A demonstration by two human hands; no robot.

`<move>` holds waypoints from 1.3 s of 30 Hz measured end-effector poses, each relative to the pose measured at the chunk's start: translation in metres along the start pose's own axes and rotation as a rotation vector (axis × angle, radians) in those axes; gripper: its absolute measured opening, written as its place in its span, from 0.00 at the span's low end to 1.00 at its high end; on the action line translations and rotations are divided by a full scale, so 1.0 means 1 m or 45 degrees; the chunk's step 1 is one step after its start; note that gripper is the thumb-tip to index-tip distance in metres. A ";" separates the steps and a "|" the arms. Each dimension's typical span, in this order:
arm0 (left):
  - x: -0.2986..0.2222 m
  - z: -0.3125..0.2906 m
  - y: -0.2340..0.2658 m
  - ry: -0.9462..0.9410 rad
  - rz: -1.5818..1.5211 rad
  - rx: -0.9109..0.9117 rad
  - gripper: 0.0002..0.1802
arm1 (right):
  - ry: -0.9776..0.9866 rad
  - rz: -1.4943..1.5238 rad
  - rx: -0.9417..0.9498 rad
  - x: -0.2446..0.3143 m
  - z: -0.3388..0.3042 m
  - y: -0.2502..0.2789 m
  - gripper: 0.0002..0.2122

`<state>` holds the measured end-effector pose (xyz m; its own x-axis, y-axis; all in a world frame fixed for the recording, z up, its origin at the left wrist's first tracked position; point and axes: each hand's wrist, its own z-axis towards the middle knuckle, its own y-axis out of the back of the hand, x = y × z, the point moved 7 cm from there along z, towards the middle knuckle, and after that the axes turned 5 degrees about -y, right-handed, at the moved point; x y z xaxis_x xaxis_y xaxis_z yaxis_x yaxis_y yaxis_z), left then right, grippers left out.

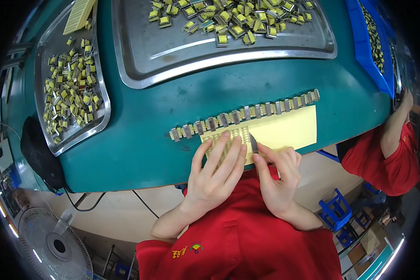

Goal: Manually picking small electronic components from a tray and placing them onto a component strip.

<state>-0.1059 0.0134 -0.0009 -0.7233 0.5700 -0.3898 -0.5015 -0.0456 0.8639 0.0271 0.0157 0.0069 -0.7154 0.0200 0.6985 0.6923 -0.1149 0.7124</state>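
Observation:
A pale yellow sheet of small printed labels [291, 128] lies on the green table, its left part covered in rows of dark print. My left hand [217, 172] rests flat on that printed part, fingers spread. Between thumb and fingers my right hand [280, 175] pinches a small grey blade [253, 143], its pointed tip at the edge of the printed rows. Just beyond the sheet stands a slanting row of small transformers [246, 112], with yellow tape and metal cores, side by side. Part of the print is hidden under my left hand.
A large metal tray [182, 72] at the back holds many loose transformers. Another metal tray [105, 109] at the left holds more, with yellow strips [78, 17]. A blue bin [380, 81] stands far right, near a co-worker's red sleeve [392, 161]. A black bag [39, 154] hangs at the left edge.

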 end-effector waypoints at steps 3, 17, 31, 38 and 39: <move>0.001 0.000 0.000 0.000 -0.003 0.000 0.17 | -0.024 -0.004 -0.003 0.000 0.002 -0.001 0.11; -0.001 0.000 -0.001 0.021 -0.017 0.015 0.19 | -0.057 -0.021 -0.015 -0.003 0.005 -0.002 0.11; -0.003 0.015 -0.010 0.211 0.085 -0.025 0.28 | -0.046 0.024 -0.052 -0.002 0.006 -0.003 0.09; -0.004 0.006 -0.001 0.180 -0.015 0.002 0.29 | -0.037 0.023 -0.037 0.000 0.007 -0.002 0.09; -0.002 0.005 0.001 0.175 -0.038 0.023 0.29 | -0.036 0.026 -0.041 0.000 0.007 -0.003 0.09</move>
<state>-0.1023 0.0164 0.0022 -0.7670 0.4531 -0.4543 -0.5160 -0.0148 0.8564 0.0264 0.0233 0.0053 -0.6980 0.0456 0.7146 0.7029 -0.1471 0.6959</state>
